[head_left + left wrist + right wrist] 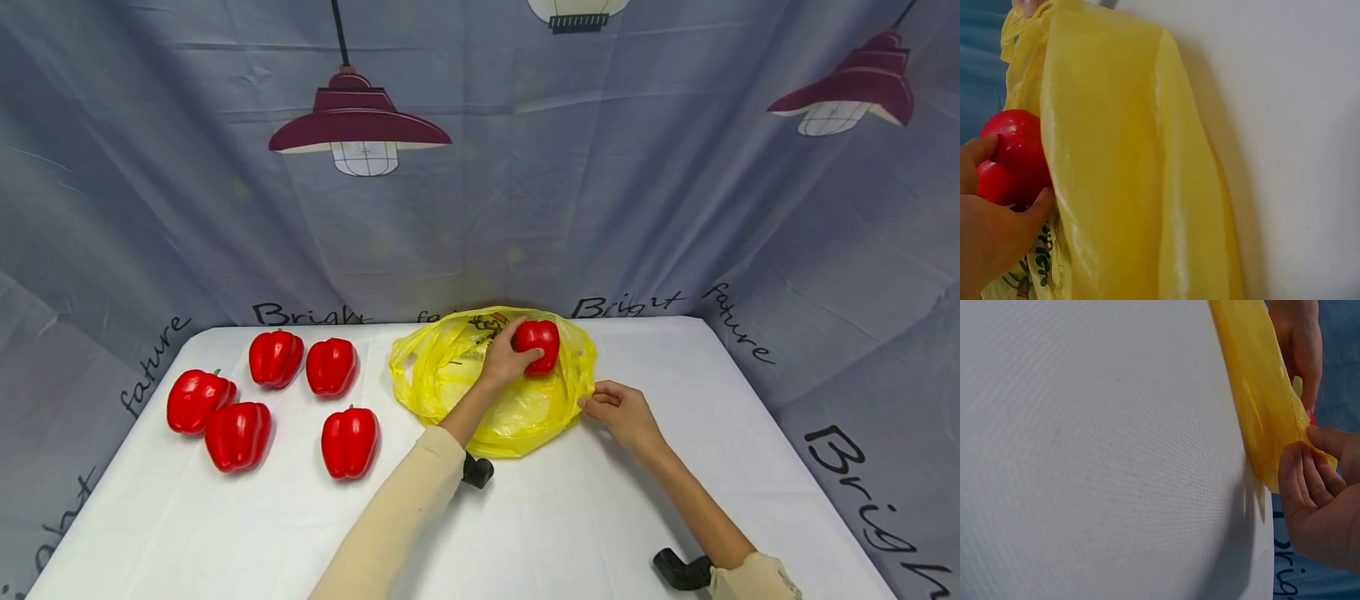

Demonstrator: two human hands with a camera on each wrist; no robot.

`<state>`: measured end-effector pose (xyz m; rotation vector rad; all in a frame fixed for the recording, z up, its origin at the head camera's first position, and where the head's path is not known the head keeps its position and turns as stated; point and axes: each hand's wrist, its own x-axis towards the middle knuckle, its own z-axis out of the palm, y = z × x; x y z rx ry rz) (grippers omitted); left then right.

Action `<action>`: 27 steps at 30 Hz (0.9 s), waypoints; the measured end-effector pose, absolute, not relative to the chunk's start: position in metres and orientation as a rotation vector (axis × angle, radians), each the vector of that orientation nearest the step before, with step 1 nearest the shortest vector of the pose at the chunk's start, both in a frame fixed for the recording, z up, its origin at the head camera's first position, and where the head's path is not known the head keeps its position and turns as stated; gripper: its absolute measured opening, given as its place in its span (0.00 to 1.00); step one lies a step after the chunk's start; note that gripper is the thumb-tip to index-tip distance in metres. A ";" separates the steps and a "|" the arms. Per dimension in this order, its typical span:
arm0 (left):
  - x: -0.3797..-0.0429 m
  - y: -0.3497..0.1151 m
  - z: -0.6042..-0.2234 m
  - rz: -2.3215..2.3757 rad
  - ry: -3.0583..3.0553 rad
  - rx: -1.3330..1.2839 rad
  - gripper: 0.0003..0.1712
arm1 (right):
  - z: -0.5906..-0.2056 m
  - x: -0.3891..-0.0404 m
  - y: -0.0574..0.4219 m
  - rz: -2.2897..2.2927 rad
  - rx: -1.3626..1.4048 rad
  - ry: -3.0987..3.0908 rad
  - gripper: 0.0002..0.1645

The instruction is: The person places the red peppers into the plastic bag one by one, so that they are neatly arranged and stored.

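A yellow plastic bag (517,417) stands with its mouth spread wide near the table's far edge. My left hand (506,358) grips a red bell pepper (538,346) at the bag's mouth, thumb on one side and fingers on the other. In the left wrist view, the bag's yellow wall (1110,156) hides part of the pepper (1016,147). At the bag's right rim, my right hand (626,417) pinches the plastic between thumb and fingertips. The right wrist view shows this right hand (1325,494) holding the bag's edge (1266,425).
Several red bell peppers lie on the left of the white table (585,533), the nearest to the bag being one pepper (350,442). A grey curtain (487,208) with printed lamps hangs behind. Black wrist devices (681,571) are worn under both forearms.
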<state>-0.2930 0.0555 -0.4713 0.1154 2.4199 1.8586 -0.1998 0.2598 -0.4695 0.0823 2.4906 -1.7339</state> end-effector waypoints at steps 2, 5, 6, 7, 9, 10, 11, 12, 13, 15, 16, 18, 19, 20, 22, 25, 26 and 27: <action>-0.293 0.056 -0.471 1.849 2.421 0.104 0.37 | -0.469 -0.200 0.260 -1.733 0.089 2.489 0.21; -0.293 0.056 -0.471 1.841 2.429 0.088 0.37 | -0.469 -0.200 0.259 -1.723 0.089 2.489 0.21; -0.293 0.056 -0.471 1.840 2.431 0.086 0.37 | -0.468 -0.200 0.259 -1.720 0.088 2.490 0.21; -0.293 0.056 -0.471 1.841 2.431 0.085 0.38 | -0.468 -0.200 0.259 -1.718 0.090 2.492 0.21; -0.293 0.056 -0.470 1.838 2.435 0.090 0.38 | -0.467 -0.200 0.258 -1.716 0.093 2.493 0.21; -0.292 0.056 -0.469 1.837 2.435 0.094 0.39 | -0.466 -0.200 0.258 -1.713 0.094 2.494 0.21; -0.292 0.057 -0.468 1.834 2.435 0.096 0.39 | -0.466 -0.200 0.258 -1.714 0.101 2.494 0.21; -0.292 0.057 -0.468 1.834 2.433 0.098 0.39 | -0.465 -0.200 0.259 -1.711 0.105 2.495 0.21; -0.292 0.057 -0.467 1.830 2.434 0.097 0.40 | -0.465 -0.200 0.258 -1.711 0.108 2.494 0.21; -0.291 0.057 -0.466 1.828 2.434 0.095 0.40 | -0.464 -0.200 0.259 -1.702 0.109 2.498 0.22; -0.291 0.056 -0.466 1.833 2.430 0.095 0.40 | -0.464 -0.199 0.259 -1.696 0.111 2.503 0.22; -0.290 0.056 -0.466 1.844 2.424 0.095 0.40 | -0.464 -0.199 0.259 -1.689 0.111 2.512 0.22; -0.290 0.056 -0.466 1.851 2.421 0.096 0.40 | -0.464 -0.199 0.259 -1.686 0.111 2.519 0.22; -0.289 0.055 -0.466 1.858 2.416 0.097 0.40 | -0.464 -0.199 0.259 -1.684 0.108 2.523 0.22; -0.289 0.054 -0.466 1.861 2.419 0.105 0.40 | -0.464 -0.199 0.259 -1.695 0.106 2.523 0.22; -0.289 0.053 -0.468 1.856 2.431 0.114 0.40 | -0.465 -0.199 0.260 -1.721 0.091 2.515 0.21; -0.289 0.053 -0.468 1.855 2.434 0.115 0.40 | -0.465 -0.199 0.260 -1.729 0.085 2.512 0.21; -0.289 0.052 -0.467 1.853 2.435 0.117 0.40 | -0.465 -0.199 0.260 -1.739 0.081 2.508 0.21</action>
